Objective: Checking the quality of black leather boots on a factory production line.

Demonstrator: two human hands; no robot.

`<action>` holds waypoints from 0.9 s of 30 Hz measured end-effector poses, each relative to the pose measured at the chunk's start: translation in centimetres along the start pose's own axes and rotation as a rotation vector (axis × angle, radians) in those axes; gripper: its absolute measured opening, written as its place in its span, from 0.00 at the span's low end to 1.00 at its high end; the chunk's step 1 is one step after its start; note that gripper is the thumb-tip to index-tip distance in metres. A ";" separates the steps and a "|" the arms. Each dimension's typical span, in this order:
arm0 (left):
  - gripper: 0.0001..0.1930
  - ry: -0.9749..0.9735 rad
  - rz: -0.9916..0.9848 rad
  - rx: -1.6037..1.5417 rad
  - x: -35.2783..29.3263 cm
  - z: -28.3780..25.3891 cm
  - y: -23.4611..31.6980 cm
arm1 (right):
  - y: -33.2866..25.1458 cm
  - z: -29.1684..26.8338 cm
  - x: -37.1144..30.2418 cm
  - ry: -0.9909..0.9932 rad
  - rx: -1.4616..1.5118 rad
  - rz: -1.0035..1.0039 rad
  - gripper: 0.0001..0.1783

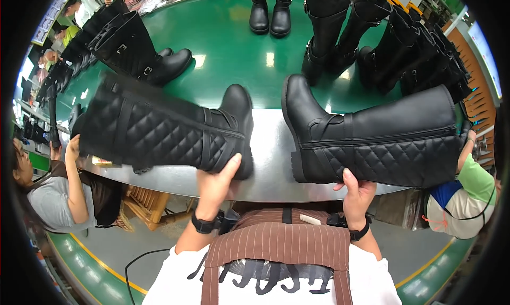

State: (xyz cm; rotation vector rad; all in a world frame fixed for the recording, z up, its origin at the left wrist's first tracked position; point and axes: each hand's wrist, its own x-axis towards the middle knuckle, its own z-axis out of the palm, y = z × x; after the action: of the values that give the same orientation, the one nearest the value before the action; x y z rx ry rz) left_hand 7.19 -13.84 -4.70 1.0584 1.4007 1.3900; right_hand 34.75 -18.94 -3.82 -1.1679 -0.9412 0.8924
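My left hand (215, 185) grips a tall black quilted boot (159, 127) near its heel, thumb on the side by the ankle. This boot is tilted, its toe to the upper right and its shaft stretching left, slightly blurred. In my right hand (355, 193) is a matching tall black boot (372, 130), held at its lower side near the ankle strap. That one lies on its side, toe up to the left and shaft to the right, with a closed zipper along it. The two soles face each other with a gap between. Most of my fingers are hidden beneath the boots.
A metal edge strip (265, 191) borders the green worktable (223, 50). Black boots (133, 47) stand at the far left, another pair (270, 18) at the far middle, and several more (340, 34) at the right. Other people (58, 193) work on both sides. A wooden stool (146, 201) stands lower left.
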 end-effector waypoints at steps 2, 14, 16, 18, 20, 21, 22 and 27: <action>0.17 0.013 -0.005 0.343 0.8 -0.9 0.4 | -0.5 -1.2 -0.1 0.030 -0.083 -0.032 0.14; 0.26 -0.195 -0.073 1.238 -1.5 -2.4 5.7 | 0.3 -4.5 -1.3 0.175 -0.152 -0.124 0.19; 0.24 -0.381 -0.203 1.176 -1.7 -2.0 6.8 | 0.8 -4.7 -1.7 0.190 -0.145 -0.158 0.19; 0.23 -0.574 0.015 0.680 -1.3 -0.2 6.4 | 1.4 -4.4 -1.9 0.192 -0.095 -0.328 0.22; 0.30 -0.756 -0.116 0.356 0.5 3.2 4.3 | 2.1 -3.7 -2.1 0.220 -0.052 -0.366 0.23; 0.30 -0.833 -0.209 0.200 1.1 5.2 3.0 | 2.4 -3.4 -2.2 0.105 -0.057 -0.406 0.24; 0.34 -0.927 -0.076 0.034 1.6 6.9 1.8 | 2.6 -3.2 -2.3 0.004 -0.042 -0.438 0.23; 0.41 -0.966 -0.357 -0.669 2.5 13.4 -2.1 | 3.3 -3.2 -3.6 -0.246 -0.240 -0.165 0.09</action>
State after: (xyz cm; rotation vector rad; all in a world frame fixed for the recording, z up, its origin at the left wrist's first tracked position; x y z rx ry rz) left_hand 19.54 -7.98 -6.78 0.7819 0.3343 0.7771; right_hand 36.24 -22.81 -7.95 -1.1788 -1.3551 0.8169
